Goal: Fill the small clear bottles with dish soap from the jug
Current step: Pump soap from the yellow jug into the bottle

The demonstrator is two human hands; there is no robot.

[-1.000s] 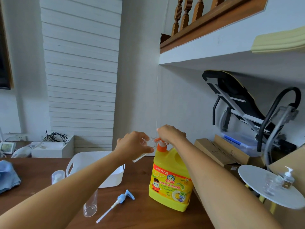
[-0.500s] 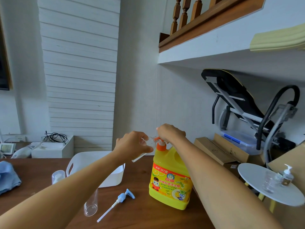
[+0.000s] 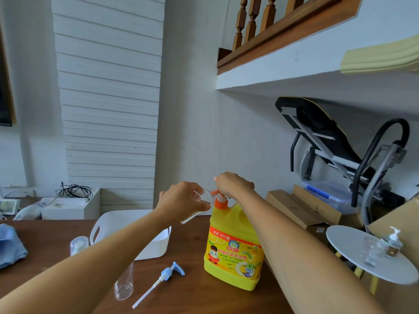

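Note:
A yellow dish soap jug (image 3: 233, 250) with an orange pump stands on the brown table (image 3: 199, 298). My right hand (image 3: 234, 184) rests on top of the pump head, fingers curled over it. My left hand (image 3: 181, 200) grips a small clear bottle (image 3: 205, 196) and holds its mouth at the pump's spout. A blue and white pump head (image 3: 163, 276) with its tube lies on the table in front. Beside it, a clear cylinder bottle (image 3: 124, 284) is partly hidden behind my left forearm.
A white handled bin (image 3: 156, 243) stands behind my left arm, with a small capped container (image 3: 78, 243) to its left. A blue cloth (image 3: 10, 248) lies at the left edge. A round white side table (image 3: 353, 252) at the right carries a glass and a pump bottle.
Both hands stay at the pump and the small bottle. The view has shifted slightly; nothing else has moved.

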